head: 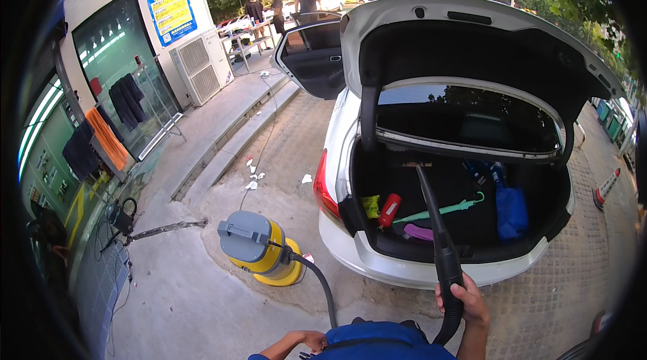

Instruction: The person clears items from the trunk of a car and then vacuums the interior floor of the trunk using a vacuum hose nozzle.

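My right hand (474,299) is wrapped around the black handle of a vacuum wand (446,254). Its long crevice nozzle points up into the open trunk (455,183) of a white car. Inside lie a red fire extinguisher (389,210), a mint-green folded umbrella (445,209), a purple object (418,232), a yellow-green packet (370,206) and a blue bag (511,213). Low in the picture, my left hand (315,341) rests by my blue clothing, its fingers partly hidden. A ribbed hose (326,286) runs from a yellow and grey canister vacuum (252,243) towards my body.
The raised trunk lid (485,41) hangs over the opening. A rear car door (316,59) stands ajar beside concrete steps (242,145). A power cord (260,160) crosses the ground near paper scraps (251,185). Several people stand beyond; a traffic cone (605,189) is at right.
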The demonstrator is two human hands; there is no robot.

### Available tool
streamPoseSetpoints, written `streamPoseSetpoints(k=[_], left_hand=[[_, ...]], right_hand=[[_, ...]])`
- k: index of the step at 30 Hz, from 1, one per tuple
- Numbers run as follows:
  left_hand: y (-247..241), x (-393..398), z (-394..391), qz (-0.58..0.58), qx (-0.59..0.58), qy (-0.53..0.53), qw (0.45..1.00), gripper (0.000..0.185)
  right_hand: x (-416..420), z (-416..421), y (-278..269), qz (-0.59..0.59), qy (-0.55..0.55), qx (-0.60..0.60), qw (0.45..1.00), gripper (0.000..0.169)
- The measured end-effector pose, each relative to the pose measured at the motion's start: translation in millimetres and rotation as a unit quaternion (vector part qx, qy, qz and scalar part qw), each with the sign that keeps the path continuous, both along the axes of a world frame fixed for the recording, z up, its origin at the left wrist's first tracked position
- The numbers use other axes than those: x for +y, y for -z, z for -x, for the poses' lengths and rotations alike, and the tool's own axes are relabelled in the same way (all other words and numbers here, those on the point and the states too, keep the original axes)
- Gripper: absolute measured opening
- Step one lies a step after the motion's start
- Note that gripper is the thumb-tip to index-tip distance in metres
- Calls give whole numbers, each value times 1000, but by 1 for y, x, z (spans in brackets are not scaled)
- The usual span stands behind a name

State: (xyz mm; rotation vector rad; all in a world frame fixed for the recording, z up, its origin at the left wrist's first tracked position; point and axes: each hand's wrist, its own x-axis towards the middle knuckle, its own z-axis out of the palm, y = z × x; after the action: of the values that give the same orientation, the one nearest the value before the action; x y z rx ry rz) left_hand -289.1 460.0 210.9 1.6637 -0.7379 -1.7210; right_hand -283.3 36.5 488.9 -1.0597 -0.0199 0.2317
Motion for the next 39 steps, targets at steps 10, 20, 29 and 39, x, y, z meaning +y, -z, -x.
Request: streamPoseSetpoints(k=[10, 20, 29, 39], left_hand=[[-5, -8, -20, 109, -86, -154, 978, 40], [77, -21, -1, -50, -78, -40, 995, 47], [89, -11, 15, -21, -351, -237, 906, 28], [123, -58, -23, 39, -274, -45, 960, 27]], right_hand=[[49, 8, 15, -6, -13, 47, 999, 51], [64, 28, 7, 9, 61, 38, 997, 48], [91, 19, -1, 20, -14, 44, 999, 49], [95, 17, -10, 34, 32, 70, 996, 55]])
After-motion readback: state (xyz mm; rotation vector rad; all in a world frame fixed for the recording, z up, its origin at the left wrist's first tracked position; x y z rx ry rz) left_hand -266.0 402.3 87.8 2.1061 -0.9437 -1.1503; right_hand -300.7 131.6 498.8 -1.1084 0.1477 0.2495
